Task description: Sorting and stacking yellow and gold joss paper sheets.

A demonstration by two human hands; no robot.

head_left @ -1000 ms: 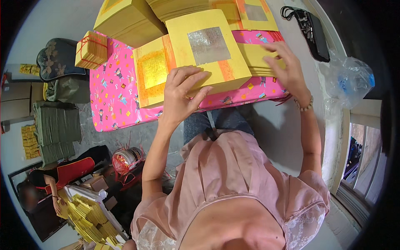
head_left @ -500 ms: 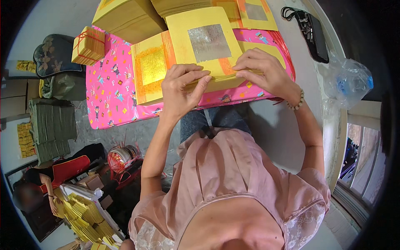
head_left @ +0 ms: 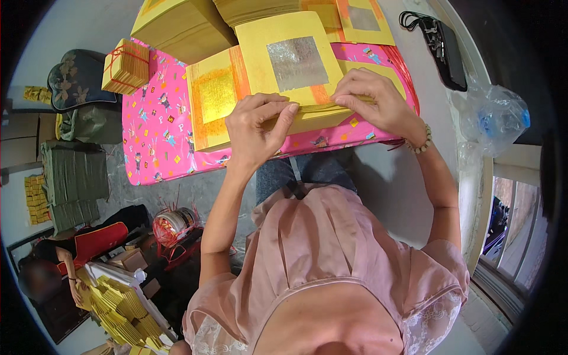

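A yellow joss paper sheet (head_left: 252,50) with a silver foil square lies on top of a stack in front of me. Its near edge is between my two hands. My left hand (head_left: 255,127) is closed, thumb and fingers pinched at the near left part of that edge. At the near right corner, beside an orange stripe, my right hand (head_left: 378,102) pinches too. The fingertips partly hide the edge, so how many layers they hold is unclear. Left of the sheet, close to my left hand, rests a stack of joss paper with gold foil (head_left: 218,94) and orange borders.
Tall paper stacks (head_left: 183,35) stand at the back of the pink patterned table cover (head_left: 157,130). A tied yellow bundle (head_left: 125,66) sits at the left corner. A black pouch (head_left: 447,59) and clear plastic bag (head_left: 497,115) lie right. Another person (head_left: 74,269) handles yellow papers at lower left.
Both hands stay at the sheet's near edge. Their thumbs and fingers have shifted only slightly along it; the stacks have not moved.
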